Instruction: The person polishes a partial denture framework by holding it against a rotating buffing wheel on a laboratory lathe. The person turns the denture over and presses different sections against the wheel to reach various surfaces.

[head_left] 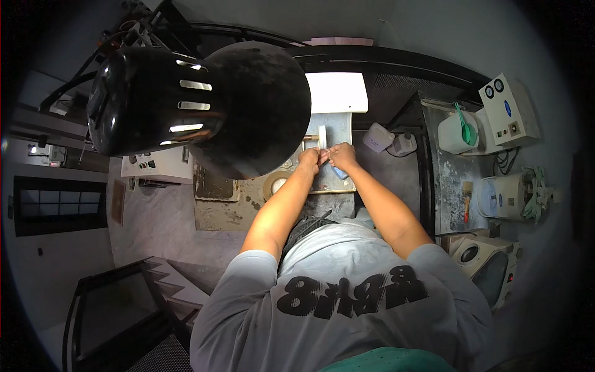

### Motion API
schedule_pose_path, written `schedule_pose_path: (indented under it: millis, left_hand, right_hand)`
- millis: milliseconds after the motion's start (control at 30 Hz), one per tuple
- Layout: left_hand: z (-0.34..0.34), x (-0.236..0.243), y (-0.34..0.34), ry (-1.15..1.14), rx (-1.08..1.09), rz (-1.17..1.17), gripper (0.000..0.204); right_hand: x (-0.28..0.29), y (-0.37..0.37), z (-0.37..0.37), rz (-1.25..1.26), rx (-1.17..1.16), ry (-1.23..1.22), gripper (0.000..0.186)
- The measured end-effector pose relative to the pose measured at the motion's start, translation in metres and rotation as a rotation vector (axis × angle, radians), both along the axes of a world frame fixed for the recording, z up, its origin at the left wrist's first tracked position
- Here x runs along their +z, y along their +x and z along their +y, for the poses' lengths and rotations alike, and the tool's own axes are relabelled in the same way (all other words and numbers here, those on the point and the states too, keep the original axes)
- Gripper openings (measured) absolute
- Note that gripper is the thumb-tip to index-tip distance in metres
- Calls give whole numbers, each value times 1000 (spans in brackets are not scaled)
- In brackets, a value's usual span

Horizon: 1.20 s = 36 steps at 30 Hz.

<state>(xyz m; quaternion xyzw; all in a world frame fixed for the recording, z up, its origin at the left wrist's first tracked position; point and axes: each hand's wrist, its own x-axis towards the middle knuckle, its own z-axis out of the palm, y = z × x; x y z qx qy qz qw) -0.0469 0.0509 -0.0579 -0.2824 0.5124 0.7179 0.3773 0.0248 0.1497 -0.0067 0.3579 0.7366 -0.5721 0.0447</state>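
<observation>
My left hand and my right hand meet over the lit worktop, fingers drawn together in a pinch. Whatever small thing they hold between them is too small and too covered to name. Just beyond the fingertips stands a white wheel-like disc, seen nearly edge-on, with a short brown shaft at its left side. It looks close to the fingers, but I cannot tell if they touch it. A small blue object lies below my right hand, partly hidden by it.
A large black lamp hangs over the left of the bench. White containers stand right of the work spot. On the right-hand counter are a tub with a green scoop, a brush and a gauge box.
</observation>
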Motion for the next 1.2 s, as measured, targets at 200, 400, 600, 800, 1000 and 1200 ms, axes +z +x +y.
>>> schedule_pose_path:
  millis: [200, 400, 600, 800, 1000, 1200]
  left_hand:
    - [0, 14, 8, 73, 89, -20, 15]
    - [-14, 6, 14, 153, 85, 101, 12]
    - [-14, 15, 24, 257, 72, 175, 9]
    - [-16, 23, 29, 250, 80, 210, 8]
    - [-17, 19, 31, 247, 82, 285, 8]
    - [-18, 19, 30, 236, 81, 290, 8]
  right_hand:
    - [-12, -2, 7, 15, 167, 227, 12]
    - [-8, 0, -2, 50, 169, 369, 11]
    - [-19, 7, 4, 173, 139, 319, 12]
    - [-15, 9, 3, 222, 100, 214, 12]
    - [-13, 13, 2, 306, 41, 194, 10]
    - [-7, 15, 1, 313, 112, 377, 13]
